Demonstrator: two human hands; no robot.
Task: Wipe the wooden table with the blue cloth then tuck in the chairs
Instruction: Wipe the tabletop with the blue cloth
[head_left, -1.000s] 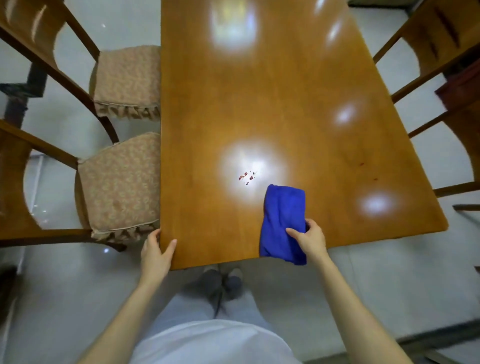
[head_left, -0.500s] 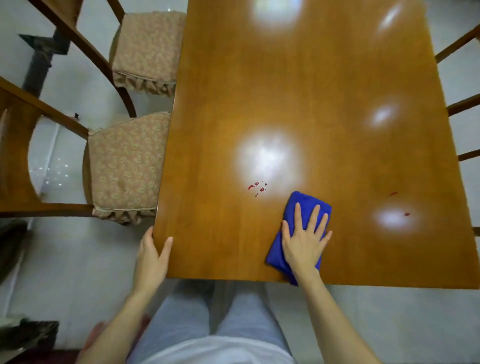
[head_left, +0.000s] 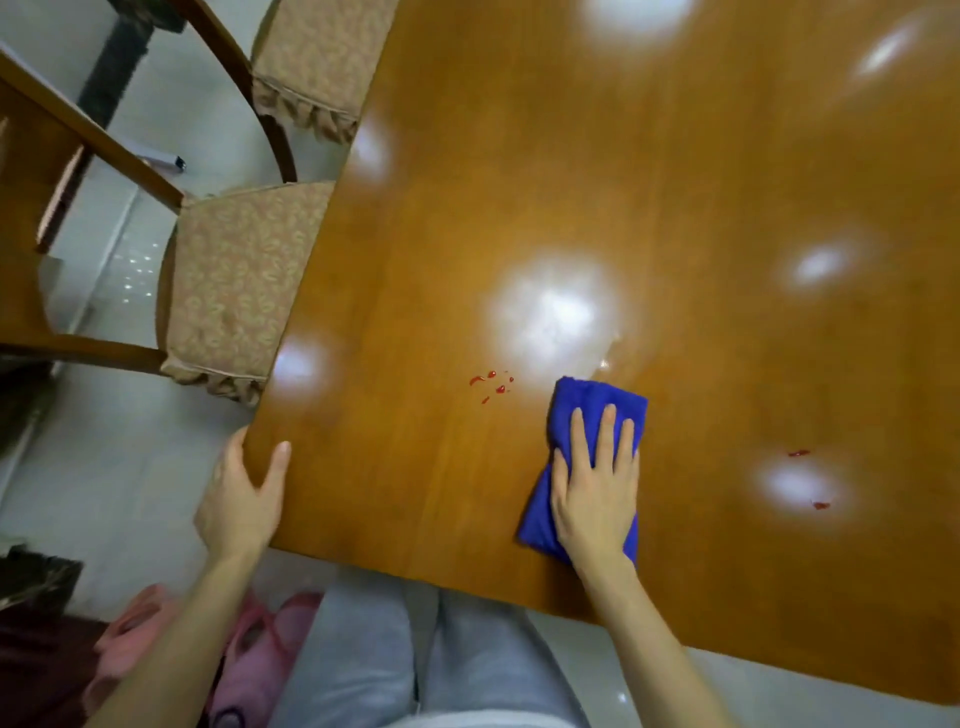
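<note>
**Flat palm on the cloth, beside the red drops**

My right hand (head_left: 597, 493) lies flat on the blue cloth (head_left: 587, 402), fingers straight and slightly apart, pressing it onto the wooden table (head_left: 571, 182) close to the near edge, with my forearm reaching in from below. The folded cloth sits just right of a cluster of small red drops (head_left: 491, 385). My left hand (head_left: 239, 499) rests loosely at the table's near left corner — thumb on top, gripping nothing. The near chair (head_left: 234, 291) and the far chair (head_left: 311, 57) stand along the left side.
</note>
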